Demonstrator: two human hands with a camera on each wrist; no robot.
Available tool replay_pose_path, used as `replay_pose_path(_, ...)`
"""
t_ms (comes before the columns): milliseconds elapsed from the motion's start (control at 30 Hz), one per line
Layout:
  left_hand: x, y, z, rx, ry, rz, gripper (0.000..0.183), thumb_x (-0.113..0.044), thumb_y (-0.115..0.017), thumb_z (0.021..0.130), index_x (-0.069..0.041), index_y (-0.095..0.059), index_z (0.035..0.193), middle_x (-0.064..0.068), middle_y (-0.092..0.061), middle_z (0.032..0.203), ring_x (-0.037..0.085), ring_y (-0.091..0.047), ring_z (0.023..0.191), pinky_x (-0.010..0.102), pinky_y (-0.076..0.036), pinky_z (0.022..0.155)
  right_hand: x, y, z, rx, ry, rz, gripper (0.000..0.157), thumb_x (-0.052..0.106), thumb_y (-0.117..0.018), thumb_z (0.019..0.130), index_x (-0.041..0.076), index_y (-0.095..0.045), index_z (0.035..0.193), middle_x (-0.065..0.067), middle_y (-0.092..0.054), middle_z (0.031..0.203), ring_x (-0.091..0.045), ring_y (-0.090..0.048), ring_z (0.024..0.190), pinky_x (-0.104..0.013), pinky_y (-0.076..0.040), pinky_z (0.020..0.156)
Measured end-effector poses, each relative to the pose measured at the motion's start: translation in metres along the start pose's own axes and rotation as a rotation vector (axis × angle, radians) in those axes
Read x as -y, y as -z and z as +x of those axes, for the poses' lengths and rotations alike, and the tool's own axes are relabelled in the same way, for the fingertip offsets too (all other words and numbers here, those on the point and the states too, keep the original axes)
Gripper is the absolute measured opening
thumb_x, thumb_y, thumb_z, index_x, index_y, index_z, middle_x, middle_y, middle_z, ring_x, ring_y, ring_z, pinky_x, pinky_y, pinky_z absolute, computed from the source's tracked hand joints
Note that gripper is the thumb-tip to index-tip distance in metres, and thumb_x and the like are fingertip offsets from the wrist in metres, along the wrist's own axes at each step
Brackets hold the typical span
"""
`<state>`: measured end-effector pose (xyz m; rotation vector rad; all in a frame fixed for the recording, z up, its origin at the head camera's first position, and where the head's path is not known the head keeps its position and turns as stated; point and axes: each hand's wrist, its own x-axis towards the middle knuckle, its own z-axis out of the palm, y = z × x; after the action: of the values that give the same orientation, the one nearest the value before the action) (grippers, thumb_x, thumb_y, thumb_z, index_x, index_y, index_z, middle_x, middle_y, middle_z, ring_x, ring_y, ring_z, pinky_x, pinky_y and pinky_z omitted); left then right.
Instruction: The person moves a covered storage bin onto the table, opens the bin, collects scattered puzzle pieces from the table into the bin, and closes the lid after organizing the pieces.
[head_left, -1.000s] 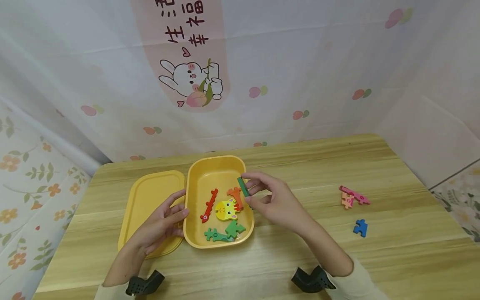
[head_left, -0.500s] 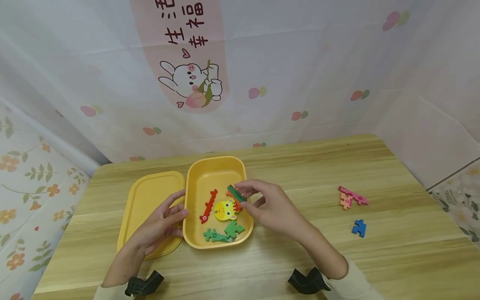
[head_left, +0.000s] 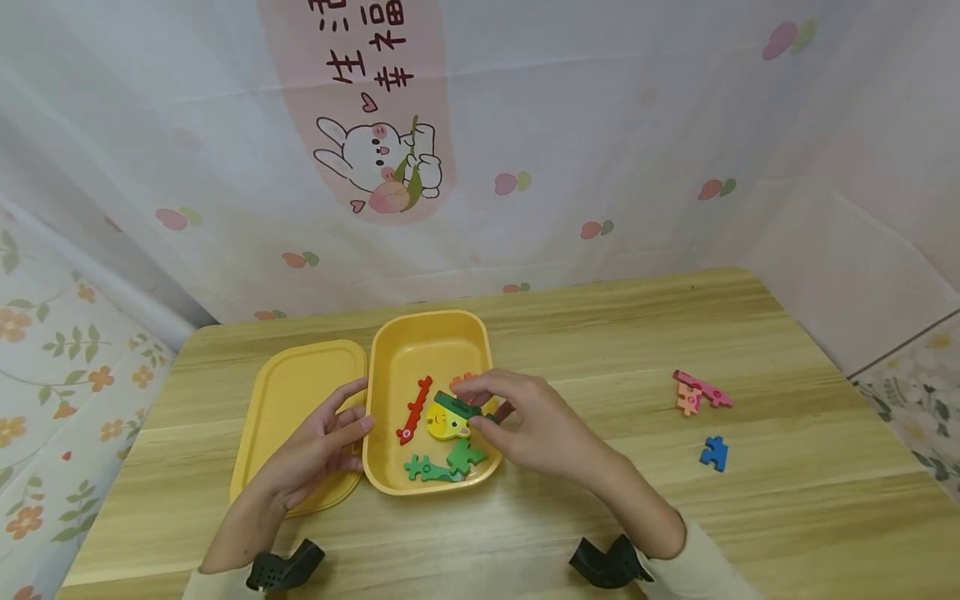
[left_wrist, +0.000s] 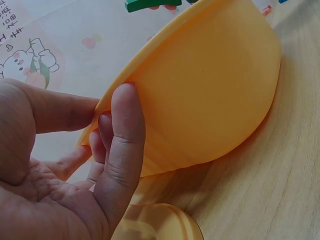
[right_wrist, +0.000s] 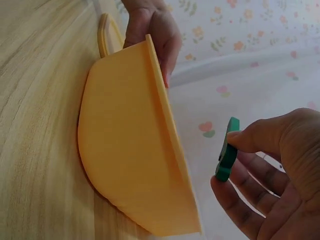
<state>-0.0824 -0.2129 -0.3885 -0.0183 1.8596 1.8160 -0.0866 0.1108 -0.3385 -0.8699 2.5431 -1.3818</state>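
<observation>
- Behind the table (head_left: 585,342), a printed curtain (head_left: 637,125) hangs.
- Wooden tabletop separates the yellow box (head_left: 412,354) from the blue piece (head_left: 715,453) at right.
- Yellow box: long axis runs toward the curtain; lid (head_left: 296,400) lies just left.
- Left hand (head_left: 318,454): thumb and fingers stand apart, touching the box's left side.
- Right hand (head_left: 536,417): thumb and fingers pinch the dark-green piece (head_left: 454,406).
- Dark-green piece: above the box interior, its long axis points leftward, slightly away.

The held piece (right_wrist: 229,156) is dark green, the box (right_wrist: 125,125) yellow, the backdrop (head_left: 637,125) white, patterned pink-and-green.
</observation>
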Motion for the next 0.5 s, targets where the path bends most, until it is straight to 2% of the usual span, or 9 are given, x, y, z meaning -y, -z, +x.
replay_pose_path(200,0.0003,0.0013,-0.0001,-0.007,0.0,-0.006,0.075,-0.021,-0.059,0.109,-0.018,-0.014,0.168,-0.004,-0.056,0.109,0.01,-0.066,0.098,0.028,-0.064,0.073,-0.002,-0.0021,0.001,0.004,0.037,-0.038,0.039,0.003,-0.076,0.095,0.014,-0.071,0.132,0.002,-0.076,0.126,-0.017,-0.071,0.109,-0.025,-0.063,0.085)
replay_pose_path(367,0.0008,0.0011,0.0004,-0.008,0.004,0.0,0.075,-0.022,-0.059,0.109,-0.019,-0.014,0.168,-0.004,-0.054,0.11,0.01,-0.066,0.099,0.028,-0.064,0.074,-0.0028,-0.0023,0.0007,-0.009,0.023,-0.016,0.039,0.002,-0.076,0.095,0.016,-0.072,0.131,-0.002,-0.075,0.126,-0.024,-0.072,0.108,-0.027,-0.064,0.086)
replay_pose_path(500,0.0017,0.0009,0.0017,-0.014,0.008,0.007,0.075,-0.023,-0.059,0.109,-0.019,-0.014,0.168,-0.003,-0.053,0.11,0.01,-0.065,0.099,0.028,-0.064,0.074,-0.0036,-0.0007,0.0004,-0.041,0.012,-0.016,0.04,0.002,-0.077,0.094,0.019,-0.073,0.13,0.001,-0.076,0.123,-0.018,-0.072,0.105,-0.025,-0.063,0.083)
